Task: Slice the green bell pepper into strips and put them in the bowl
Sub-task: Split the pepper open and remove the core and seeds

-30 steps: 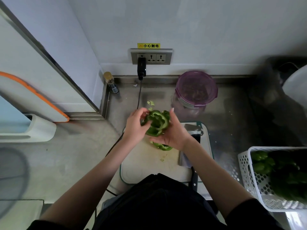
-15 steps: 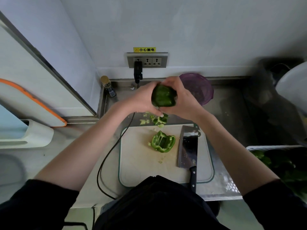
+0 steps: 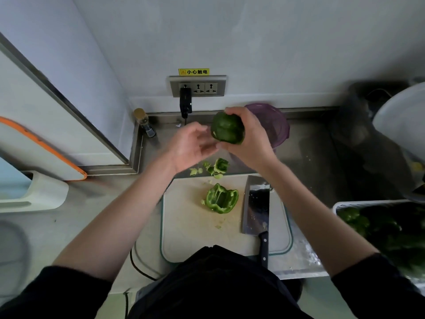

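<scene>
Releasing the pepper half (image 3: pixel 227 128), the left hand (image 3: pixel 190 146) is opening. The right hand (image 3: pixel 249 137) is gripping it alone. Shaking seeds out over the counter (image 3: pixel 308 157) is advisable.

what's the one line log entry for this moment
right hand: holds pepper half | left hand: open | other half: on board | cleaver: idle

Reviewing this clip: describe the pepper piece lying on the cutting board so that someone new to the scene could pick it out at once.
Start at the white cutting board with the teal rim, on the steel counter. Near its far middle, just left of the cleaver, lies the pepper half, cut side up with pale ribs showing. Unlike the darker pepper half in the right hand, and the small scraps beyond the board, nothing touches it.
</scene>
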Demonstrator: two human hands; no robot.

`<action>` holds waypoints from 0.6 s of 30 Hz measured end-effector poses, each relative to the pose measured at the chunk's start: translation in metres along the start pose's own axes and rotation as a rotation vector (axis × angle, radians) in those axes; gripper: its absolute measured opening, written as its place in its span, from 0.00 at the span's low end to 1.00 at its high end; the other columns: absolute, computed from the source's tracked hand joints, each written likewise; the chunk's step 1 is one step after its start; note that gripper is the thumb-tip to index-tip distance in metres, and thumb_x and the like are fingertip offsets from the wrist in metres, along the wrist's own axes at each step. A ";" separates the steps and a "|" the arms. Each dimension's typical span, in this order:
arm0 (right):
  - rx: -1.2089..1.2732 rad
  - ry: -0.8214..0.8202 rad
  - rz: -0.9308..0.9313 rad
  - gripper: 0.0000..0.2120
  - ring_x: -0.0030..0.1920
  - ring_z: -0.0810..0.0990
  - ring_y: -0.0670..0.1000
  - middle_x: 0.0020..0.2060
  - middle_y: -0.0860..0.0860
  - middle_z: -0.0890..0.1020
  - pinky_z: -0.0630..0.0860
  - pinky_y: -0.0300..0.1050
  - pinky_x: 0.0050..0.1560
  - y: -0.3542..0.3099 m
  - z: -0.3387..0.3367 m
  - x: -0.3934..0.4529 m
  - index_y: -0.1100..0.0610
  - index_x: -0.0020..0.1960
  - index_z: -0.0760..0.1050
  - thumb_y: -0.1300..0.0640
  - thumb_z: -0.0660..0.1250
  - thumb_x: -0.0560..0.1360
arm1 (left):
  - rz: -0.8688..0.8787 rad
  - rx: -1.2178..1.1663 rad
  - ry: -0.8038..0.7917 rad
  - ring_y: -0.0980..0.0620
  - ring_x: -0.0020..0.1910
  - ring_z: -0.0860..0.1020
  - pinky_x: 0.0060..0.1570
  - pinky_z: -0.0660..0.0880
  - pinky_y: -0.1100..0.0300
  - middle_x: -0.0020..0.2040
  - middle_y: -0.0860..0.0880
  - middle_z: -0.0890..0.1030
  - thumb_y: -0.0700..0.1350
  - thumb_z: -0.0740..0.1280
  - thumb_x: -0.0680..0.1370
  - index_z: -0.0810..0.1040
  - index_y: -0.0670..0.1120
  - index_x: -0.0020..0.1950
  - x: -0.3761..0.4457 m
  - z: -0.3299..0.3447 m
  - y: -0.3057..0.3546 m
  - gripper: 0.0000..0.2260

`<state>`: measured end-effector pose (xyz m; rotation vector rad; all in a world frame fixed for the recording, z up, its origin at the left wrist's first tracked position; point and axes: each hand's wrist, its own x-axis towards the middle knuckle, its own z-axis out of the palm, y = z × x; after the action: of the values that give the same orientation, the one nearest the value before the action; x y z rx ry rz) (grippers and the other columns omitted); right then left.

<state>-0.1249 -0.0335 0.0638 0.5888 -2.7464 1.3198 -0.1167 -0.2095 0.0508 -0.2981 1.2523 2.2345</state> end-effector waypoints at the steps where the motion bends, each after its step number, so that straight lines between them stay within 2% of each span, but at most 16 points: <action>1: -0.007 0.082 0.020 0.31 0.62 0.69 0.49 0.61 0.50 0.73 0.69 0.42 0.61 0.000 0.009 -0.005 0.54 0.65 0.68 0.58 0.77 0.65 | -0.035 -0.052 0.042 0.47 0.45 0.79 0.54 0.77 0.53 0.46 0.43 0.80 0.47 0.68 0.72 0.71 0.39 0.59 -0.003 0.006 -0.008 0.19; 3: -0.001 0.129 0.009 0.30 0.65 0.67 0.50 0.63 0.52 0.73 0.67 0.45 0.65 0.002 0.026 -0.016 0.57 0.63 0.70 0.60 0.77 0.65 | -0.082 -0.041 0.158 0.48 0.42 0.81 0.48 0.80 0.54 0.45 0.43 0.81 0.49 0.66 0.74 0.73 0.40 0.57 -0.004 0.020 -0.026 0.17; 5: 0.051 0.083 0.023 0.28 0.66 0.66 0.50 0.64 0.52 0.71 0.67 0.47 0.67 0.006 0.034 -0.024 0.57 0.62 0.71 0.61 0.77 0.64 | -0.075 -0.131 0.269 0.50 0.38 0.80 0.36 0.80 0.60 0.45 0.42 0.81 0.45 0.64 0.78 0.73 0.38 0.57 -0.001 0.023 -0.037 0.12; 6: 0.067 0.052 0.032 0.28 0.66 0.66 0.49 0.65 0.52 0.70 0.68 0.47 0.67 0.008 0.034 -0.027 0.56 0.62 0.70 0.60 0.76 0.65 | -0.068 -0.200 0.295 0.50 0.39 0.80 0.34 0.79 0.61 0.46 0.41 0.81 0.44 0.63 0.79 0.72 0.38 0.58 0.000 0.019 -0.039 0.12; 9: 0.080 -0.065 -0.011 0.26 0.66 0.68 0.50 0.66 0.51 0.69 0.71 0.50 0.65 0.012 0.035 -0.038 0.55 0.64 0.69 0.57 0.73 0.69 | -0.056 -0.369 0.321 0.43 0.51 0.80 0.45 0.79 0.50 0.56 0.38 0.78 0.47 0.60 0.81 0.70 0.39 0.64 0.007 0.005 -0.042 0.16; 12: 0.003 -0.133 -0.027 0.26 0.69 0.66 0.53 0.71 0.51 0.66 0.70 0.54 0.67 0.007 0.034 -0.044 0.50 0.71 0.65 0.51 0.66 0.74 | -0.043 -0.417 0.442 0.43 0.50 0.80 0.39 0.79 0.53 0.55 0.39 0.79 0.53 0.60 0.80 0.70 0.40 0.66 0.017 0.005 -0.042 0.21; 15: -0.367 0.210 0.024 0.29 0.74 0.61 0.52 0.75 0.50 0.61 0.60 0.53 0.69 -0.006 0.022 -0.038 0.51 0.76 0.57 0.43 0.55 0.78 | -0.045 -0.405 0.513 0.45 0.50 0.81 0.44 0.79 0.52 0.54 0.40 0.80 0.54 0.59 0.80 0.70 0.40 0.64 0.027 0.013 -0.037 0.20; 16: -0.434 0.209 0.027 0.31 0.76 0.55 0.50 0.76 0.50 0.56 0.56 0.52 0.70 -0.008 0.020 -0.036 0.53 0.77 0.52 0.42 0.51 0.79 | -0.048 -0.351 0.517 0.45 0.50 0.81 0.47 0.79 0.51 0.53 0.40 0.80 0.53 0.58 0.81 0.71 0.40 0.63 0.029 0.015 -0.037 0.19; 18: -0.542 -0.090 0.000 0.34 0.77 0.46 0.48 0.77 0.48 0.45 0.44 0.53 0.75 -0.006 0.024 -0.033 0.53 0.78 0.41 0.38 0.46 0.79 | -0.078 -0.220 0.516 0.45 0.48 0.82 0.47 0.79 0.52 0.51 0.41 0.81 0.54 0.57 0.81 0.74 0.40 0.58 0.030 0.020 -0.038 0.19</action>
<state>-0.0897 -0.0445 0.0463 0.6052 -2.9798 0.5054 -0.1181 -0.1660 0.0215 -1.0429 1.2070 2.3068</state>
